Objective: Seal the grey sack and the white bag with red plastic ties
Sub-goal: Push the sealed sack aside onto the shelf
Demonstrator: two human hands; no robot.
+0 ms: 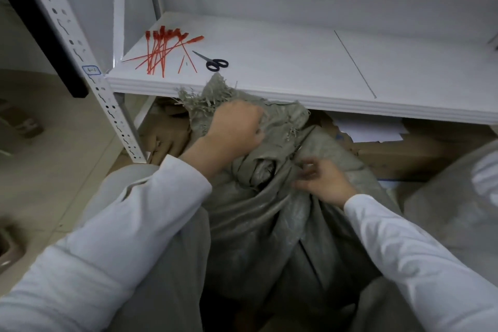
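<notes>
two hands work the mouth of the grey woven plastic sack (258,224), which stands on the floor close in front of the person, its frayed top reaching the front edge of the white shelf (296,62). the left hand (237,129) is fisted, knuckles up, clenching the bunched neck. the right hand (324,182), lower down, pinches a fold with curled fingers. loose red plastic ties (159,52) lie on the shelf, beside black-handled scissors (214,62).
</notes>
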